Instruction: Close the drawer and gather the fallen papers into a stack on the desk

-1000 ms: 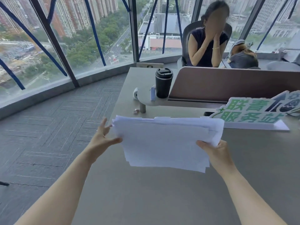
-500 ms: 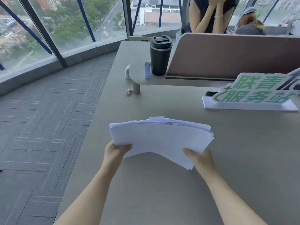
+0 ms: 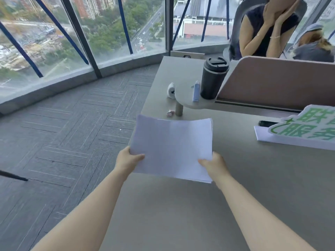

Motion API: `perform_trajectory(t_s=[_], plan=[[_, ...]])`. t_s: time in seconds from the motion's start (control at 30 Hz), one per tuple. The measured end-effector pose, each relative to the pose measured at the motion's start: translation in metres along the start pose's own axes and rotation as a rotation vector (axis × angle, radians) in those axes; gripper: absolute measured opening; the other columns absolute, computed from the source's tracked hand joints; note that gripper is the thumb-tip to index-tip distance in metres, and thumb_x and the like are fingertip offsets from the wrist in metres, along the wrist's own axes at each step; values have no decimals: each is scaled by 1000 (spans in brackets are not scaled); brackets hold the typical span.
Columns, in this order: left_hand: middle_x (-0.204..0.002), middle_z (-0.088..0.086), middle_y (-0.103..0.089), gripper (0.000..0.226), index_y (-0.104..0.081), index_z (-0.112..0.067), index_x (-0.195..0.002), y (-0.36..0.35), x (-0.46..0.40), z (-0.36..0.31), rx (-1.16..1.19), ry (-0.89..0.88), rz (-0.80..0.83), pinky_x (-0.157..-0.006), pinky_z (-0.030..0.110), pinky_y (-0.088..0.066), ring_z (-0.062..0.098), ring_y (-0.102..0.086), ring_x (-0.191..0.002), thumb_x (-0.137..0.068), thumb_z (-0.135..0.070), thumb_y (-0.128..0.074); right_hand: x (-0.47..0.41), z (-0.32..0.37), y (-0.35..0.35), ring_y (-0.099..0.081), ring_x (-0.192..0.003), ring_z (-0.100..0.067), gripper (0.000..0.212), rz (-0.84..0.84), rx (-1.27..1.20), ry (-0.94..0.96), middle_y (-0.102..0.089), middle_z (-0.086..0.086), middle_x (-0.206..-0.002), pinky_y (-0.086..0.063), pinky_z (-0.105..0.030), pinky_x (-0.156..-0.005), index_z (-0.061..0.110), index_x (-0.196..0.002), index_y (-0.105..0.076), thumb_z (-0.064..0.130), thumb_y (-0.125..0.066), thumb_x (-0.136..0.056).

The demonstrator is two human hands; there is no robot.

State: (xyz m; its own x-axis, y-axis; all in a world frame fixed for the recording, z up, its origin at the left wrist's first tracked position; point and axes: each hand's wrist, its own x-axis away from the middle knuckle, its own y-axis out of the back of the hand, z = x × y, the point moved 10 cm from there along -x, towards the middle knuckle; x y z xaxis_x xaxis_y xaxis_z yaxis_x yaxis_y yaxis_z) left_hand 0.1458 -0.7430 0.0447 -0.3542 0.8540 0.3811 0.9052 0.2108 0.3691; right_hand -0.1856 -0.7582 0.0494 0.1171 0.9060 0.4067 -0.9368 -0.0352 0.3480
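Observation:
A stack of white papers (image 3: 172, 147) is held flat just above the grey desk (image 3: 235, 205), near its left edge. My left hand (image 3: 128, 160) grips the stack's near left corner, thumb on top. My right hand (image 3: 213, 164) grips the near right corner the same way. The sheets' edges look squared up, and the far edge bows slightly upward. No drawer is in view.
A black lidded tumbler (image 3: 213, 78) and a pale blue tube (image 3: 196, 91) stand on a small raised shelf (image 3: 186, 102). A pink divider panel (image 3: 275, 82) and a green-lettered sign (image 3: 304, 129) lie to the right. A person sits behind the divider. Carpet floor lies left.
The fanned, uneven papers have been squared into a neat stack and lowered toward the desk. Both hands slid to the near corners. The camera has tilted down and left.

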Motion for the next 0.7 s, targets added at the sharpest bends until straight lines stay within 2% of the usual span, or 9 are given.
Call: perform_trajectory(t_s=[0.07, 0.17, 0.23, 0.27, 0.37, 0.47, 0.53, 0.63, 0.7], plan=[[-100, 11, -74, 32, -66, -18, -89, 10, -21, 13, -73, 44, 0, -86, 47, -56, 28, -70, -91, -58, -23, -74, -16, -5, -23, -67, -93, -30, 16, 22, 28, -41, -71, -6, -95, -52, -37, -83, 16, -95, -63, 7, -62, -83], [-104, 14, -71, 31, -64, -8, -95, 17, -43, 33, -190, 86, -33, -84, 41, -54, 31, -67, -93, -68, -19, -76, -34, -17, -50, -67, -98, -33, 18, 35, 44, -90, -71, -15, -108, -52, -43, -88, 13, -98, -63, 4, -61, -82], [-105, 15, -70, 28, -62, -7, -95, 19, -51, 41, -270, 88, -52, -78, 38, -50, 31, -65, -92, -72, -18, -74, -39, -25, -63, -65, -90, -31, 20, 47, 58, -123, -70, -17, -109, -53, -41, -83, 7, -102, -62, 3, -60, -82], [-105, 15, -69, 28, -60, -7, -94, 19, -53, 44, -307, 81, -55, -74, 36, -48, 31, -63, -90, -72, -19, -73, -41, -30, -66, -63, -84, -29, 22, 37, 82, -132, -70, -18, -108, -52, -38, -75, 4, -103, -62, 4, -59, -82], [-105, 13, -68, 30, -56, -10, -93, 18, -57, 54, -370, 65, -59, -69, 35, -43, 28, -60, -87, -72, -23, -72, -39, -39, -62, -57, -71, -23, 22, -51, 256, -151, -69, -12, -99, -43, -29, -58, 9, -99, -60, 16, -60, -79], [-108, 11, -67, 40, -54, -13, -103, 17, -57, 57, -449, 69, -71, -79, 40, -52, 32, -63, -98, -70, -30, -70, -30, -40, -52, -56, -65, -22, 29, -138, 498, -178, -60, -1, -82, -38, -28, -53, 14, -95, -50, 32, -63, -77], [-116, 13, -61, 51, -52, -13, -114, 18, -57, 55, -525, 63, -96, -86, 44, -50, 34, -59, -108, -71, -33, -69, -26, -38, -45, -59, -67, -27, 38, -211, 630, -211, -57, 0, -76, -37, -29, -54, 14, -94, -43, 41, -62, -75], [-127, 16, -51, 63, -49, -12, -127, 21, -50, 50, -667, 40, -142, -93, 46, -44, 36, -48, -120, -75, -40, -70, -21, -40, -38, -58, -75, -29, 51, -260, 722, -241, -62, -4, -88, -39, -32, -62, 15, -96, -35, 54, -61, -76], [-129, 15, -49, 66, -47, -13, -132, 25, -44, 42, -743, -11, -178, -92, 46, -43, 35, -44, -121, -79, -46, -68, -17, -42, -34, -57, -80, -30, 50, -249, 687, -242, -63, -9, -100, -40, -34, -66, 15, -99, -35, 59, -52, -83]])
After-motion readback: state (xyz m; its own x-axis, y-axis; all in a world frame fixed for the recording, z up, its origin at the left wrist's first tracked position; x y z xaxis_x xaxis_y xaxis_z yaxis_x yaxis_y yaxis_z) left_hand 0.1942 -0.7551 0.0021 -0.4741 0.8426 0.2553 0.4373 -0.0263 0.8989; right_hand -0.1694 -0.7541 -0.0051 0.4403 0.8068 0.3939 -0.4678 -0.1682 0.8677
